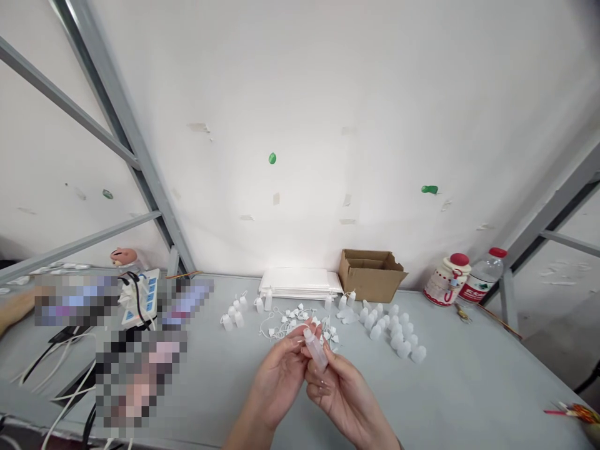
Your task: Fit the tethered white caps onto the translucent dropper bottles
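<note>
A small translucent plastic bottle (pixel 316 351) is held tilted above the table, its neck pointing up and to the left. My right hand (pixel 345 389) grips the body of the bottle between thumb and curled fingers. At the neck, the fingers of my left hand (pixel 281 374) close in around the bottle, and its fingertips are partly hidden behind it. Just beyond my hands lies a loose pile of white caps with thin straps (pixel 293 314). Several capped bottles (pixel 234 312) stand left of the pile. Right of it are several rows of translucent pieces (pixel 398 331).
White flat packages (pixel 300 282) and an open cardboard box (pixel 372 275) rest against the wall. A white flask (pixel 446 281) and a red-capped water bottle (pixel 485 278) stand at the right. On the left are a power strip (pixel 140 300), cables and blurred objects. Another person's arm (pixel 21 307) reaches in there.
</note>
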`<state>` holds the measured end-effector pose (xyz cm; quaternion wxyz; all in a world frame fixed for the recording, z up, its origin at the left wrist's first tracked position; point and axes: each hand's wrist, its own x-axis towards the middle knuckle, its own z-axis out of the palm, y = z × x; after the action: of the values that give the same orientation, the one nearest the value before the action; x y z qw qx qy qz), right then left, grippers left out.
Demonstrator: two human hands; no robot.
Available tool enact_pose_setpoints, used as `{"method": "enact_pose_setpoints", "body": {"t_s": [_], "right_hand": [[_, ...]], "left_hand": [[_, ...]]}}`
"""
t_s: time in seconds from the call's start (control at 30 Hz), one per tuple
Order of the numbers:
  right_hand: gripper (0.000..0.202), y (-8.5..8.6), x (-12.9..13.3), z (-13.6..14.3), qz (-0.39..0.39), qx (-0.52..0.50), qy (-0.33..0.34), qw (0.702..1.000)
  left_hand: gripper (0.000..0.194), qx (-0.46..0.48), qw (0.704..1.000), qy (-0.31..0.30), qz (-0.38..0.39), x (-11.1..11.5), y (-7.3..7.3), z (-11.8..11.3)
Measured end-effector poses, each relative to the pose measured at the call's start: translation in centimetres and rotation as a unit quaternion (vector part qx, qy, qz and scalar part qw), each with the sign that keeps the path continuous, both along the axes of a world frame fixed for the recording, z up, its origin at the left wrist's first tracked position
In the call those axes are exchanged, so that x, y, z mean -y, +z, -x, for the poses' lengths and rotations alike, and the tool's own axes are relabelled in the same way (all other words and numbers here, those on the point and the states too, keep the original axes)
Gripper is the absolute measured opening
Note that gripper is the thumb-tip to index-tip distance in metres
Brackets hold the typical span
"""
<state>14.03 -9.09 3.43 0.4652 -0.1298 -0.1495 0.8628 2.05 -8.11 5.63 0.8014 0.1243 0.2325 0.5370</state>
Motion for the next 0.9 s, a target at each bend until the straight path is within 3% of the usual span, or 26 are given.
{"method": "enact_pose_setpoints", "body": {"t_s": [0.33, 0.53, 0.63, 0.7, 0.8, 0.9], "right_hand": [[0.025, 0.7, 0.2, -0.7, 0.025, -0.042, 0.098, 0.994], [0.027, 0.9, 0.5, -0.4, 0.000, -0.017, 0.090, 0.996], [0.024, 1.6, 0.7, -0.2, -0.061, 0.053, 0.006, 0.997], [0.022, 2.0, 0.8, -0.1, -0.115, 0.141, -0.078, 0.980], [0.019, 2.1, 1.0, -0.2, -0.163, 0.295, -0.216, 0.916], [0.021, 1.4, 1.2, 0.0, -0.184, 0.374, -0.334, 0.845]], "left_hand": [[0.021, 0.022, 0.999, -0.033, 0.035, 0.3, 0.9, -0.1], [0.018, -0.006, 0.999, -0.030, 0.028, 0.5, 0.9, -0.1], [0.021, -0.030, 0.999, -0.015, -0.006, 0.3, 0.9, -0.3], [0.025, -0.061, 0.997, -0.003, -0.047, 0.4, 0.8, -0.4], [0.026, -0.129, 0.984, 0.032, -0.117, 0.8, 0.6, -0.6], [0.026, -0.201, 0.965, 0.063, -0.156, 1.2, 0.8, -0.8]]}}
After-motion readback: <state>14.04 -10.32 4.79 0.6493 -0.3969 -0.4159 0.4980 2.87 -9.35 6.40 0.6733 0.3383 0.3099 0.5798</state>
